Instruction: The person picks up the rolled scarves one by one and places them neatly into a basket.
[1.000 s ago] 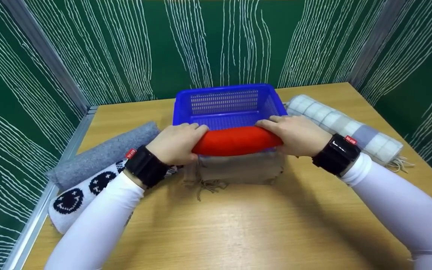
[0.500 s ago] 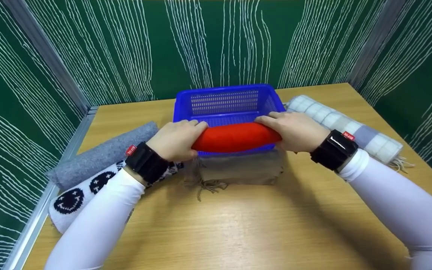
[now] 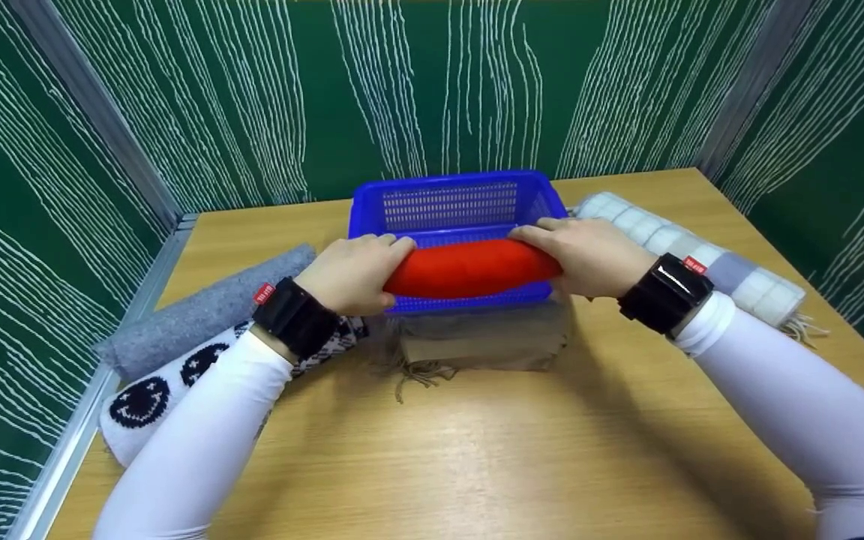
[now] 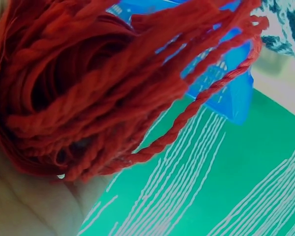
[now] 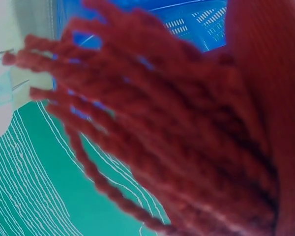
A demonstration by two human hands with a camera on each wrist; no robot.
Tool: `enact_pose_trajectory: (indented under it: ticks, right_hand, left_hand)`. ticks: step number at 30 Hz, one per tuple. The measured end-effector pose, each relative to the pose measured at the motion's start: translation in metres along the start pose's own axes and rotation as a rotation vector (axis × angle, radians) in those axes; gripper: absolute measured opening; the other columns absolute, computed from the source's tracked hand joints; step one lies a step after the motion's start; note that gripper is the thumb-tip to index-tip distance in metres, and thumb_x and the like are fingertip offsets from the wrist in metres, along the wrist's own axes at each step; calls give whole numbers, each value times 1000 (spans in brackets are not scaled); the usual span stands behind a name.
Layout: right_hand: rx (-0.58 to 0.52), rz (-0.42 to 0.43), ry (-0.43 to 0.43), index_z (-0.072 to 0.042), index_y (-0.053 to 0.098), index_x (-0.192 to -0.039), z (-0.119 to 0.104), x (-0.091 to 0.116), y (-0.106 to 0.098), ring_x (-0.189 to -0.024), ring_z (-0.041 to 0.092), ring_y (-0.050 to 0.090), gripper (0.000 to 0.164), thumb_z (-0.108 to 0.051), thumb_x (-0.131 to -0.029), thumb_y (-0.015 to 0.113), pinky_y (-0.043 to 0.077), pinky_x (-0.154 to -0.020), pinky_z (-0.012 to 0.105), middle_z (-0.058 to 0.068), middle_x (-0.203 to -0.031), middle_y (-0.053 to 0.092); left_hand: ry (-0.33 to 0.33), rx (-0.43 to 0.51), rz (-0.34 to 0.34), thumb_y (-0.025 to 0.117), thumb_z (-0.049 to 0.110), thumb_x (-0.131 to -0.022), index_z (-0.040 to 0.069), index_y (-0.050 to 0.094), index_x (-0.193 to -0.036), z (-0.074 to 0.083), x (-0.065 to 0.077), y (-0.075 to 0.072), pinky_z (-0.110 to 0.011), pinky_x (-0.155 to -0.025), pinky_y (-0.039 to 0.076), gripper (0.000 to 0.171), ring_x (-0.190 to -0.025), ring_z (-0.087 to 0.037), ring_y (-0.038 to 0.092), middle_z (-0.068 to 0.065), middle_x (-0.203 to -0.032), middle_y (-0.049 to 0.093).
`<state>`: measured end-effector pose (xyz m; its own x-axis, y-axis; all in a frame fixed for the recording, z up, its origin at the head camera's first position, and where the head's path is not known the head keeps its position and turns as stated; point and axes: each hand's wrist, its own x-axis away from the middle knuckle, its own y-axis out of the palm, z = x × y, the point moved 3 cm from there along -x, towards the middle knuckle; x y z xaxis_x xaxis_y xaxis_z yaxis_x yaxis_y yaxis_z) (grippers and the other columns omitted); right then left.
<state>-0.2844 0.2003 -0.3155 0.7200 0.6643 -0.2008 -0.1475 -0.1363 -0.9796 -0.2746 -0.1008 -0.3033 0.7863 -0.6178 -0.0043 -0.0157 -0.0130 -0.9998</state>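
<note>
Both hands hold a rolled-up red scarf [image 3: 473, 268] by its two ends, in front of and over the near side of a blue plastic basket [image 3: 451, 180]. My left hand [image 3: 353, 275] grips the left end and my right hand [image 3: 593, 255] the right end, thumbs towards the middle. In the left wrist view the scarf's twisted fringe [image 4: 103, 108] spills from the coiled end beside the palm. The right wrist view shows fringe [image 5: 152, 113] at the other end, with the right fingers hidden. The roll covers part of the basket's near wall.
A brown fringed scarf roll [image 3: 484, 341] lies just before the basket. To the left are a grey roll [image 3: 211, 311] and a white one with black smiley faces [image 3: 154, 397]. A checked white roll [image 3: 687, 247] lies right. Green walls [image 3: 477, 82] enclose the wooden table [image 3: 462, 457].
Both hands have moved the red scarf slightly forward, towards the basket. More of the basket's near wall shows below the roll. The other rolls have stayed put.
</note>
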Motion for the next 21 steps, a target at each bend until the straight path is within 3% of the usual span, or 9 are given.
enact_pose_trajectory:
  ticks: [5,12,21]
  right_hand:
    - [5,10,0,-7,62,-147,2,-3,-1,-106,42,75,84,-8,-71,99,63,-94,60,20,-125,73]
    - [1,21,5,-8,63,-146,3,-7,-3,-106,43,76,73,0,-79,90,63,-95,60,21,-127,74]
    - [-10,-12,38,-8,62,-148,6,-15,-8,-106,45,76,68,-4,-84,87,64,-93,61,23,-130,73]
  left_hand:
    - [-2,-10,2,84,23,-91,10,58,-142,-1,-2,-1,-53,-99,61,58,-114,-35,70,-14,-126,71]
    - [-9,-2,-2,83,21,-91,11,57,-142,-4,-4,-2,-53,-98,61,58,-113,-35,69,-14,-126,70]
    - [-10,-8,9,84,21,-91,11,58,-138,-9,-8,-5,-54,-99,61,55,-113,-36,69,-14,-126,70]
